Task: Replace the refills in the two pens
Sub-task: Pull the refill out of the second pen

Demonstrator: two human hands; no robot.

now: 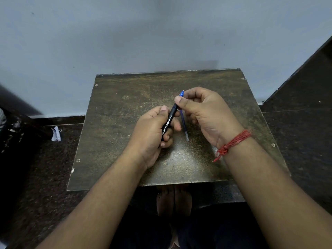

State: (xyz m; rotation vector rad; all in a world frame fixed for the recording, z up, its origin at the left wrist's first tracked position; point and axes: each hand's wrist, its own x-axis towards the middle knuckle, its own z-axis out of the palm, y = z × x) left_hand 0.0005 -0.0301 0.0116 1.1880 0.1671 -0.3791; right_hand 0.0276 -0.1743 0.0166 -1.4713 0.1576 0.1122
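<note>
Above the middle of a small dark wooden table (125,108), my left hand (154,130) grips the barrel of a black pen (168,121) with white lettering. The pen slants up to the right. My right hand (203,114) pinches the pen's front end between thumb and fingers, and its blue tip (182,94) pokes out above the thumb. A thin blue refill (185,126) shows between the two hands, running down toward the table; whether the right hand also holds it or it lies on the table I cannot tell. A second pen is not in view.
The table stands against a pale blue wall (125,33). Dark speckled floor surrounds it. A white scrap (56,134) lies on the floor at the left beside dark clutter. A red thread band (231,144) circles my right wrist. My bare feet (173,200) show under the table's near edge.
</note>
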